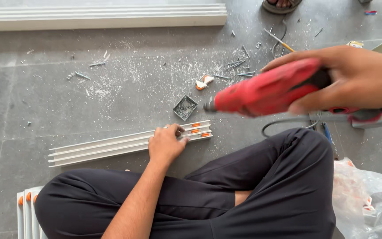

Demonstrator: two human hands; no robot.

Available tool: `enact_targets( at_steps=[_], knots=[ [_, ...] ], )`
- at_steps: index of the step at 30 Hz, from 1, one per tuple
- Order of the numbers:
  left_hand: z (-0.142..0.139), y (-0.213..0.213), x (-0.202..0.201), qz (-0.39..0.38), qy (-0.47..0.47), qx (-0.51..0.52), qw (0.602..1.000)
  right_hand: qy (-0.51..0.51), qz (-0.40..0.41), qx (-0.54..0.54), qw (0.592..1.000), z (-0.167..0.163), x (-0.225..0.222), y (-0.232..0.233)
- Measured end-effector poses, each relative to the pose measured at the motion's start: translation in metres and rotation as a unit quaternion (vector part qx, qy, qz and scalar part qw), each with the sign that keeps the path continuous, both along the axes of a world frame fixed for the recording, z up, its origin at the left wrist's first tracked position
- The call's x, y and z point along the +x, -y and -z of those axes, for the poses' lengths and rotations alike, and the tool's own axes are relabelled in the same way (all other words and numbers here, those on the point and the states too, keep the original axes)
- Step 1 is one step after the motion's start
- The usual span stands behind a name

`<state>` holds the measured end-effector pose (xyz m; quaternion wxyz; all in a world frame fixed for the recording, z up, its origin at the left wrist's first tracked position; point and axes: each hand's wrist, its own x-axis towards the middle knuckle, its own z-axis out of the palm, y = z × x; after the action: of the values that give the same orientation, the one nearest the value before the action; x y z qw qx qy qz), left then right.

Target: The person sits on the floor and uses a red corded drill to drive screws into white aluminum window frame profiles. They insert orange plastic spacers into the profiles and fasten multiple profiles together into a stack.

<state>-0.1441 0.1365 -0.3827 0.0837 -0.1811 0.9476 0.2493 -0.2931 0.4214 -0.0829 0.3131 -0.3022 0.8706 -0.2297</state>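
My left hand [166,144] presses flat on the long white ribbed plastic track [111,145], its axis running nine to three; my right hand [354,79] grips the red power drill [266,93] (blurred), at one o'clock.

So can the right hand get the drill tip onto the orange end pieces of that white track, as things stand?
Probably yes. The right hand holds the red drill above the floor, its tip just above the orange pieces. Nothing lies between; the left hand presses the track beside them, close to the path.
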Motion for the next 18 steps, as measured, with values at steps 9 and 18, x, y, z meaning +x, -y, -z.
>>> enact_targets(
  at_steps=[9,18],
  knots=[
    [0.016,0.012,-0.071,0.038,-0.083,-0.141,0.986,0.299,0.352,-0.559,0.688,0.201,0.012,-0.039],
    [0.039,0.01,-0.126,0.148,-0.018,-0.249,0.957,0.375,0.435,-0.547,0.609,0.264,0.004,-0.053]
  ],
)
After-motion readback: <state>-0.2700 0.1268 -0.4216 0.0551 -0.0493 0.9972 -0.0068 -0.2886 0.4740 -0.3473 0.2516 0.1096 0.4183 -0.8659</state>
